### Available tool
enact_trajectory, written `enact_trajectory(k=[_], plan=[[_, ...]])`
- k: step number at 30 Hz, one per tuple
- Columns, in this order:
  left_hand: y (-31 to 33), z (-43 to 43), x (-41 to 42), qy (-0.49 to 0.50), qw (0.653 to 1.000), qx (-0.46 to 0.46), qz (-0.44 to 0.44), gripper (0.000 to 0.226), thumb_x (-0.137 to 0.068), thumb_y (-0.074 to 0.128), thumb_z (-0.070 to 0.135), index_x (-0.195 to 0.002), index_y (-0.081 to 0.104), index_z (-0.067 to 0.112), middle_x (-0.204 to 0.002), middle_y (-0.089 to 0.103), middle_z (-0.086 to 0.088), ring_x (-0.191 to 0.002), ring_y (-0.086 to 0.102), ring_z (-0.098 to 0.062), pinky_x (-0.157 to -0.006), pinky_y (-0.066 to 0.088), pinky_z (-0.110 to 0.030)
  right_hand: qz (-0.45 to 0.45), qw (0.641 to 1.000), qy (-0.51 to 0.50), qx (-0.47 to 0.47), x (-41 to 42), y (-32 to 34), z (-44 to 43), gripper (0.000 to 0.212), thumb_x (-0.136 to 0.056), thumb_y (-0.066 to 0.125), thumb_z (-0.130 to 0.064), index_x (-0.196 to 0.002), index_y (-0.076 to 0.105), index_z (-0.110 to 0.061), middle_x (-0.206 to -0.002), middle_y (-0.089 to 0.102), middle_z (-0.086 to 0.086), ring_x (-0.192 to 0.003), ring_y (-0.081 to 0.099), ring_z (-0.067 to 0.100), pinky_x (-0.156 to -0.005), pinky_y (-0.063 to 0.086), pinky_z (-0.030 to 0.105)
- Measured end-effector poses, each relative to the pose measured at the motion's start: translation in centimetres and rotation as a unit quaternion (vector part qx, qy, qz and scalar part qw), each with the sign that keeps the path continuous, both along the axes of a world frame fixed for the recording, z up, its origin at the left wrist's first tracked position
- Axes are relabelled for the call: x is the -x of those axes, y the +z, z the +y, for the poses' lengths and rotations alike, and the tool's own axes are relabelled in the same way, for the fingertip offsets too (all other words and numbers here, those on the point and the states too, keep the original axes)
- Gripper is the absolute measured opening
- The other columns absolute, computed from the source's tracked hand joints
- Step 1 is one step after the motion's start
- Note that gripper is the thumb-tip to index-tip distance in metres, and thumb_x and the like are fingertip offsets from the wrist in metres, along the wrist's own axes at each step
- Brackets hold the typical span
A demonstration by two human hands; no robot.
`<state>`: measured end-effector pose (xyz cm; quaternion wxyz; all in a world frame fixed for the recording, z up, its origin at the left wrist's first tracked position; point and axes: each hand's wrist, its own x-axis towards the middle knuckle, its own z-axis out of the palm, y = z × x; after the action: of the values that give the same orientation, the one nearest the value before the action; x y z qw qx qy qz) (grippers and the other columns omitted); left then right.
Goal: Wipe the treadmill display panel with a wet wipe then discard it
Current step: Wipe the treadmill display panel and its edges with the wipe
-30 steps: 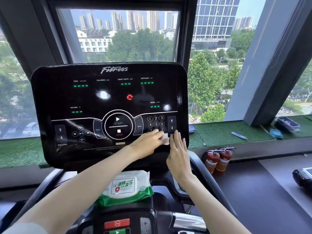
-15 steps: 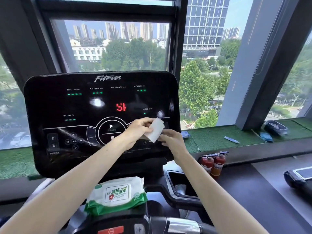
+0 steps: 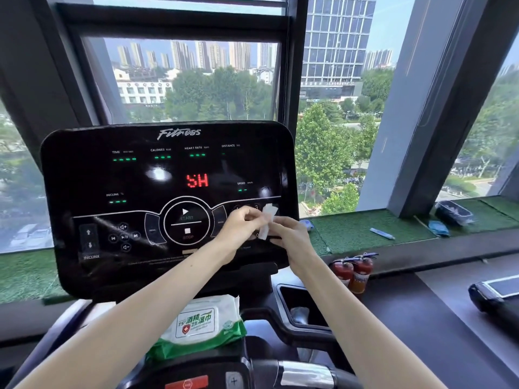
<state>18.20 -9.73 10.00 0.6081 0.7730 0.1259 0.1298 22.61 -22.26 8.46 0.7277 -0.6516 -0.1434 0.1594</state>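
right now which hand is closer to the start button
Left. The left hand sits just right of the START button; the right hand is further right, beyond the wet wipe both pinch.

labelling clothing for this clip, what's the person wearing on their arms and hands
Nothing shows on either. The left hand and right hand are ungloved, with no ring, watch or bracelet visible. Both forearms are bare down to the frame's bottom edge, so no sleeve appears.
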Motion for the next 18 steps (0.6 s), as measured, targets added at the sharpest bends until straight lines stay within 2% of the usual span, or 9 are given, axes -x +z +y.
enact_trajectory(k=[4, 7, 9, 12, 15, 17, 18], plan=[[-0.2, 1.7, 0.7, 0.035, 0.998, 0.049, -0.002, 0.037, -0.076, 0.075, 0.026, -0.107, 0.059, 0.013, -0.103, 0.066, -0.008, -0.091, 0.068, -0.019, -0.083, 0.055, -0.036, -0.023, 0.999, 0.035, -0.009, 0.6, 0.4, 1.0, 0.032, -0.079, 0.046, 0.01, -0.079, 0.071, -0.01, -0.076, 0.068, 0.001, -0.073, 0.064, 0.008, -0.068, 0.049, 0.018], [0.0, 3.1, 1.7, 0.058, 0.997, 0.059, 0.004, 0.024, -0.081, 0.067, 0.011, -0.104, 0.061, 0.007, -0.102, 0.068, -0.014, -0.089, 0.068, -0.022, -0.079, 0.056, -0.033, -0.056, 0.996, 0.063, 0.017, 0.9, 0.3, 2.7, 0.045, -0.076, 0.04, 0.015, -0.078, 0.073, -0.016, -0.075, 0.069, -0.004, -0.075, 0.063, 0.003, -0.067, 0.047, 0.014], [0.4, 4.0, 2.4, 0.098, 0.993, 0.067, 0.001, 0.016, -0.084, 0.058, 0.003, -0.099, 0.062, 0.003, -0.099, 0.068, -0.014, -0.086, 0.067, -0.022, -0.075, 0.056, -0.031, -0.086, 0.993, 0.063, 0.042, 1.2, 0.0, 4.1, 0.045, -0.076, 0.04, 0.015, -0.086, 0.073, -0.014, -0.081, 0.069, -0.002, -0.081, 0.064, 0.005, -0.07, 0.047, 0.014], [1.2, 7.2, 3.2, 0.21, 0.977, 0.035, -0.016, 0.015, -0.083, 0.055, -0.001, -0.092, 0.061, 0.008, -0.094, 0.065, -0.011, -0.081, 0.062, -0.02, -0.068, 0.051, -0.033, -0.216, 0.964, 0.017, 0.151, 1.1, -0.9, 5.8, 0.042, -0.08, 0.044, 0.011, -0.105, 0.068, -0.012, -0.105, 0.063, 0.0, -0.103, 0.056, 0.012, -0.088, 0.042, 0.017], [3.2, 11.3, 4.4, 0.359, 0.928, 0.025, -0.092, 0.011, -0.08, 0.056, 0.002, -0.087, 0.059, 0.01, -0.091, 0.065, -0.006, -0.078, 0.061, -0.017, -0.063, 0.051, -0.026, -0.338, 0.904, -0.017, 0.262, 1.0, -1.7, 6.8, 0.052, -0.079, 0.045, 0.009, -0.125, 0.055, -0.011, -0.132, 0.044, 0.006, -0.122, 0.038, 0.022, -0.1, 0.035, 0.024], [5.2, 13.1, 5.5, 0.454, 0.88, -0.027, -0.134, 0.008, -0.084, 0.053, 0.006, -0.09, 0.056, 0.01, -0.083, 0.057, 0.003, -0.07, 0.052, -0.007, -0.056, 0.041, -0.012, -0.387, 0.864, -0.036, 0.321, 1.2, -1.9, 7.0, 0.058, -0.079, 0.047, 0.006, -0.134, 0.046, -0.012, -0.145, 0.031, 0.01, -0.13, 0.029, 0.027, -0.105, 0.033, 0.036], [6.0, 13.9, 5.9, 0.491, 0.857, -0.058, -0.147, 0.006, -0.086, 0.051, 0.009, -0.091, 0.055, 0.01, -0.084, 0.054, 0.004, -0.069, 0.048, -0.006, -0.057, 0.037, -0.012, -0.404, 0.849, -0.042, 0.338, 1.3, -2.0, 7.1, 0.06, -0.079, 0.048, 0.005, -0.136, 0.043, -0.013, -0.149, 0.026, 0.011, -0.132, 0.025, 0.029, -0.107, 0.031, 0.038]])
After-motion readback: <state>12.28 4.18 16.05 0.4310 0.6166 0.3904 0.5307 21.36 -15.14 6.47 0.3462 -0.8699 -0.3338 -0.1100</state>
